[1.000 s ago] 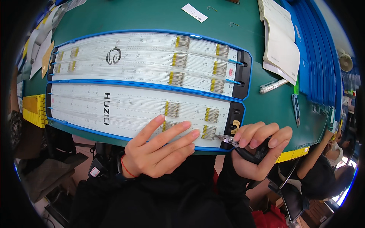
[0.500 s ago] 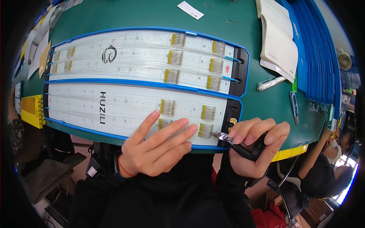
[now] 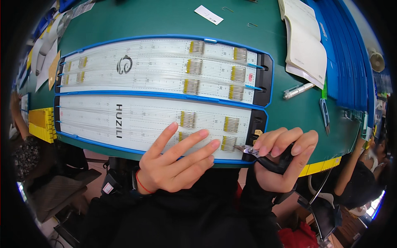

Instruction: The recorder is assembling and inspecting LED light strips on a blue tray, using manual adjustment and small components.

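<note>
An opened blue fishing rig case (image 3: 264,113) lies on the table, its two white panels ruled with measuring marks. Several bundles of fish hooks (image 3: 193,66) with yellow ends and fine lines are set in rows on the panels. My left hand (image 3: 175,161) is open, fingers spread over the near panel, partly hiding one hook bundle. My right hand (image 3: 285,155) grips small pliers (image 3: 249,150) with black handles. Their metal jaws point left, at the near right hook bundle (image 3: 230,144); whether they touch a hook is too small to tell.
Beyond the case lie a paper slip (image 3: 209,15) and loose hooks (image 3: 252,25). To the right are an open notebook (image 3: 305,53), a silver pen (image 3: 298,91), blue thread snips (image 3: 324,115) and stacked blue cases (image 3: 347,53). Another person's arm (image 3: 349,171) shows at far right.
The whole view has shifted slightly, so the case and both hands appear a little further right. The hands keep nearly the same pose over the case.
</note>
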Tool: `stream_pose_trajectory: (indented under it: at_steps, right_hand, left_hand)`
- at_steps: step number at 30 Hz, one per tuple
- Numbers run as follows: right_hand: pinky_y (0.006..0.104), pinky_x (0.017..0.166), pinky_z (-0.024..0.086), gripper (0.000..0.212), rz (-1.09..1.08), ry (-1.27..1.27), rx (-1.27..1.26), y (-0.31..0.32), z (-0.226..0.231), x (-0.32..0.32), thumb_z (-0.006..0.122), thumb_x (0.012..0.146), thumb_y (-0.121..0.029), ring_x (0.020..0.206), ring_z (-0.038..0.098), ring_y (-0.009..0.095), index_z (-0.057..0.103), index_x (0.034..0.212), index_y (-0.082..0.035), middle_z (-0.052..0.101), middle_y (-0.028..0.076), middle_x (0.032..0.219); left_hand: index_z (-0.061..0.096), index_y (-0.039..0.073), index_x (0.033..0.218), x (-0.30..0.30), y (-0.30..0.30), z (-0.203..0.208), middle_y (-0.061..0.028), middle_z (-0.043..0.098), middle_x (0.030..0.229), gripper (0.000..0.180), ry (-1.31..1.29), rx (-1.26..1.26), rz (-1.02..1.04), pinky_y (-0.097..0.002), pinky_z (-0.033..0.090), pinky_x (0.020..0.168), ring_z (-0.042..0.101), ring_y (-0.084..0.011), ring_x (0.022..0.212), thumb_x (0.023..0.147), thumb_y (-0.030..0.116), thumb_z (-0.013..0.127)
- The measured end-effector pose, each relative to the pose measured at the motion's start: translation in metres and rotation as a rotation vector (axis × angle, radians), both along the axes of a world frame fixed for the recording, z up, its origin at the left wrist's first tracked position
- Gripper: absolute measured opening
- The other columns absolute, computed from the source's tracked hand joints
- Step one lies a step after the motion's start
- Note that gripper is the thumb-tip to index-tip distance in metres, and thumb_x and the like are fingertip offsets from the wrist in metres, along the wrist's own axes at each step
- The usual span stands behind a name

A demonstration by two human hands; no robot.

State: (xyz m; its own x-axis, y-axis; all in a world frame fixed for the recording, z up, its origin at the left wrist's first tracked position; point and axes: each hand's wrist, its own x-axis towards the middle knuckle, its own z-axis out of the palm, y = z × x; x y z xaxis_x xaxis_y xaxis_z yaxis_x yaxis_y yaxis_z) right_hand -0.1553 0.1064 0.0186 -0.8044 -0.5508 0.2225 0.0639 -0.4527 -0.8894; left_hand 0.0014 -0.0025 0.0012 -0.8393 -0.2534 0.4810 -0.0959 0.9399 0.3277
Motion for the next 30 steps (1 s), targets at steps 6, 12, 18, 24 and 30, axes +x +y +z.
stream_pose_trajectory:
  at_steps: [6, 12, 18, 24, 30]
  right_hand:
    - [0.0358, 0.054, 0.047, 0.027, -0.011, -0.021, -0.029, -0.0015, -0.0001, 0.0007, 0.029, 0.103, -0.033, 0.053, 0.049, 0.022, 0.032, 0.089, -0.010, 0.043, 0.009, 0.069]
    - [0.0367, 0.054, 0.047, 0.025, -0.014, -0.020, -0.064, 0.0000, -0.0007, 0.0003, 0.031, 0.103, -0.033, 0.054, 0.049, 0.023, 0.032, 0.091, -0.011, 0.044, 0.009, 0.071]
    - [0.0367, 0.054, 0.048, 0.025, 0.000, -0.002, -0.047, -0.0030, -0.0007, 0.0029, 0.031, 0.103, -0.033, 0.054, 0.049, 0.023, 0.032, 0.091, -0.011, 0.043, 0.009, 0.070]
    - [0.0370, 0.054, 0.048, 0.022, -0.031, 0.004, -0.057, 0.0021, -0.0035, -0.0002, 0.033, 0.103, -0.030, 0.052, 0.048, 0.022, 0.032, 0.091, -0.012, 0.043, 0.009, 0.068]
    - [0.0365, 0.054, 0.049, 0.020, -0.040, 0.029, -0.043, 0.0027, -0.0050, -0.0019, 0.033, 0.103, -0.028, 0.052, 0.049, 0.022, 0.033, 0.092, -0.012, 0.043, 0.009, 0.068]
  left_hand:
    - [0.065, 0.016, 0.081, 0.0025, 0.0007, -0.0009, 0.0058, 0.070, 0.108, 0.006, -0.002, -0.001, 0.013, -0.0441, 0.040, 0.103, 0.063, -0.0146, 0.109, 0.085, 0.020, 0.063]
    - [0.066, 0.016, 0.081, 0.0027, -0.0006, -0.0021, 0.0055, 0.070, 0.109, 0.007, 0.003, -0.008, -0.005, -0.0438, 0.041, 0.103, 0.062, -0.0146, 0.110, 0.085, 0.021, 0.063]
    - [0.066, 0.017, 0.081, 0.0047, -0.0013, -0.0014, 0.0056, 0.070, 0.109, 0.008, -0.010, -0.013, 0.004, -0.0437, 0.040, 0.103, 0.062, -0.0145, 0.110, 0.086, 0.021, 0.062]
    - [0.064, 0.017, 0.081, 0.0032, -0.0004, -0.0020, 0.0059, 0.070, 0.108, 0.008, -0.002, -0.005, 0.017, -0.0433, 0.041, 0.103, 0.063, -0.0145, 0.110, 0.086, 0.022, 0.062]
    - [0.064, 0.017, 0.080, 0.0020, 0.0000, -0.0030, 0.0061, 0.070, 0.107, 0.009, 0.003, -0.007, 0.017, -0.0430, 0.041, 0.103, 0.063, -0.0144, 0.109, 0.086, 0.022, 0.062]
